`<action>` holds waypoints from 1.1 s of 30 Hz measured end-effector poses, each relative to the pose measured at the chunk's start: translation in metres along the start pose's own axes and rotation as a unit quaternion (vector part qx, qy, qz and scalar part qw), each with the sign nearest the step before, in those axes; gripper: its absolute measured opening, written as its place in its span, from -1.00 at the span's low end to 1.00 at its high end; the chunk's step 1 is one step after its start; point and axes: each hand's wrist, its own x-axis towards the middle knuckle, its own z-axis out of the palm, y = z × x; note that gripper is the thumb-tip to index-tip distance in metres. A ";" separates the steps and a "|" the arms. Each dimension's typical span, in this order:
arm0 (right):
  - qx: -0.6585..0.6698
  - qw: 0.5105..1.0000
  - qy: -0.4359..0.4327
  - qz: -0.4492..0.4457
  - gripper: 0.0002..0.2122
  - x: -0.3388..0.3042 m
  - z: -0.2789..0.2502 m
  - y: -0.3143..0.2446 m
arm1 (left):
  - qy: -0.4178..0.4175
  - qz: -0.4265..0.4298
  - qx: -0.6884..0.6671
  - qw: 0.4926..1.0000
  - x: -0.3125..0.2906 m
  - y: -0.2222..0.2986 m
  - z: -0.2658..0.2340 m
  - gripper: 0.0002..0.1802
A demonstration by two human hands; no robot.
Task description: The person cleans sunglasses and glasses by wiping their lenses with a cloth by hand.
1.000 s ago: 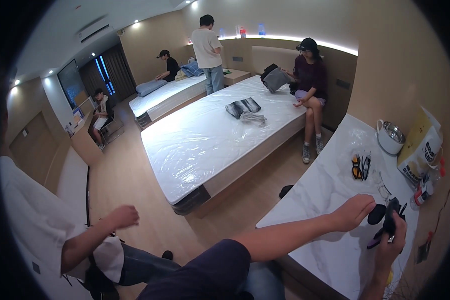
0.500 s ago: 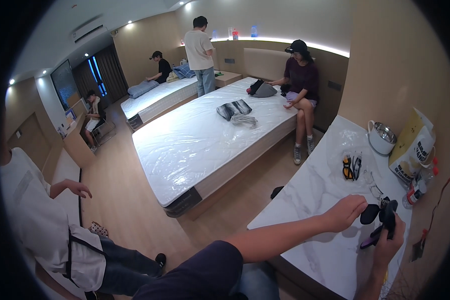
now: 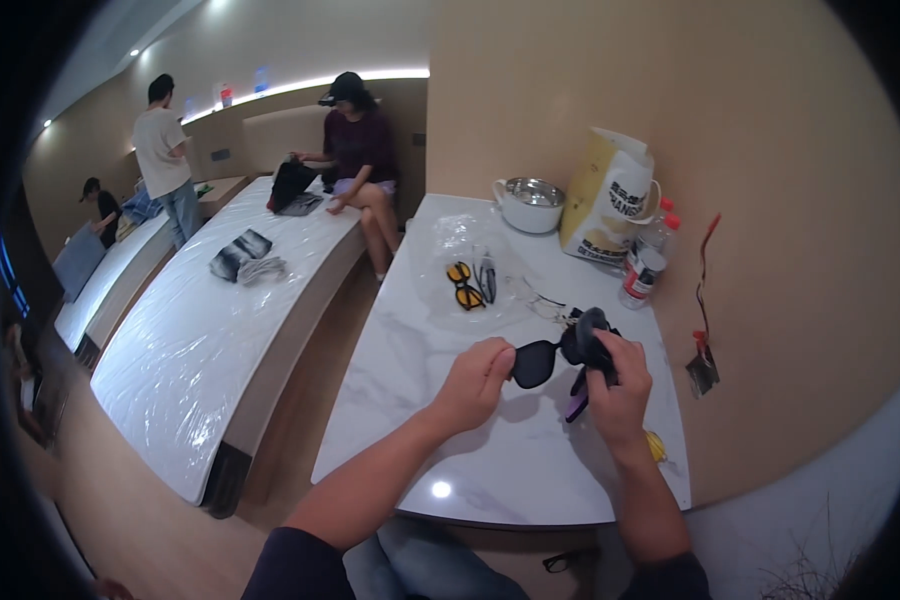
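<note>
My left hand (image 3: 475, 385) pinches one outer edge of dark-lensed sunglasses (image 3: 536, 365) above the white marbled table. My right hand (image 3: 618, 385) is closed around the other side of them, together with a dark rounded piece (image 3: 592, 328) whose kind I cannot make out. Below those fingers a purple-and-black piece (image 3: 577, 405) sticks out, partly hidden. Beyond the hands, orange-lensed glasses (image 3: 463, 286) lie beside grey-framed glasses (image 3: 485, 272) on clear plastic. Thin-framed eyeglasses (image 3: 535, 297) rest closer to the sunglasses.
A steel-lined white pot (image 3: 530, 205), a yellow-and-white bag (image 3: 605, 200) and red-capped bottles (image 3: 648, 260) stand along the table's wall side. A small yellow object (image 3: 655, 446) lies by my right forearm. Left of the table, a person (image 3: 358, 140) sits on a plastic-wrapped bed (image 3: 210, 370).
The view has swung right, bringing the table to the middle. Both hands still hold the sunglasses. The standing person at the near left has left the view.
</note>
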 end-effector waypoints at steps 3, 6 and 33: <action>0.004 0.997 -0.038 -0.064 -0.59 -0.002 0.003 -0.009 | 0.001 -0.008 0.004 1.000 -0.002 -0.002 0.000 -0.65; 0.018 0.994 -0.062 -0.090 -0.58 -0.008 0.003 -0.012 | 0.004 -0.005 0.011 1.000 0.000 -0.005 0.003 -0.64; 0.014 0.999 -0.034 -0.027 -0.63 -0.003 0.004 -0.006 | 0.026 0.002 0.007 1.000 0.000 -0.003 0.000 -0.62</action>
